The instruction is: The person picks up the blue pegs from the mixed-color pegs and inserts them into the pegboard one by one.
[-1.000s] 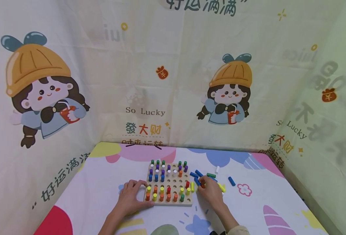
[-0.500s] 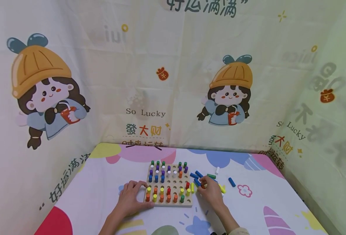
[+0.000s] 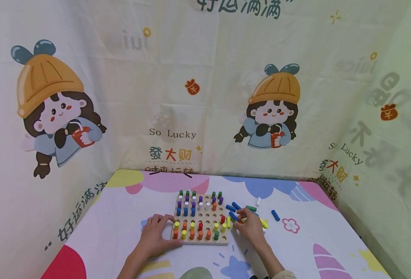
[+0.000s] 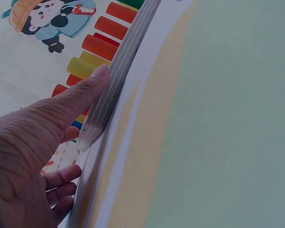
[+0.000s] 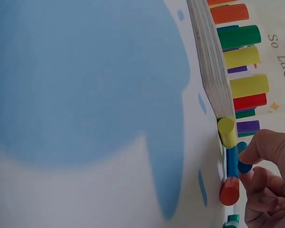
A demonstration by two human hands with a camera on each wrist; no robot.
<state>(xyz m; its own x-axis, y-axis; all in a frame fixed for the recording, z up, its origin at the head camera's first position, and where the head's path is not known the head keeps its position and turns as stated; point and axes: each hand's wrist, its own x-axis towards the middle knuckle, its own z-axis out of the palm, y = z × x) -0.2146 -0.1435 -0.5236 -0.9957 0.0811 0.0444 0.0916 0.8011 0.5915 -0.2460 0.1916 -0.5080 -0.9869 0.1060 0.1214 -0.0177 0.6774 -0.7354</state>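
Observation:
A wooden pegboard point(image 3: 210, 243) bears rows of coloured pegs, among them a yellow peg point(image 3: 184, 235) in the front row. My left hand point(image 3: 153, 235) holds the board at its front left corner. In the left wrist view, its thumb point(image 4: 92, 85) lies against the layered front edge and the other fingers are at the left side. To the right of the board, my right hand point(image 3: 251, 228) pinches a blue peg point(image 5: 245, 160) between thumb and fingers. Beneath that hand lie an orange peg point(image 5: 229, 191) and another blue peg point(image 5: 232, 161).
Loose pegs lie right of the board: a yellow peg point(image 3: 228, 222) beside its edge, a green peg point(image 3: 251, 208), a white peg point(image 3: 258, 201) and a blue peg point(image 3: 275, 215) farther out. A patterned cloth point(image 3: 121, 217) covers the table, and printed curtains point(image 3: 219, 116) stand behind it.
The blue peg at my right fingertips has shifted slightly left and turned a little. An orange peg seen by those fingers earlier is now hidden in the head view. My left hand stays put.

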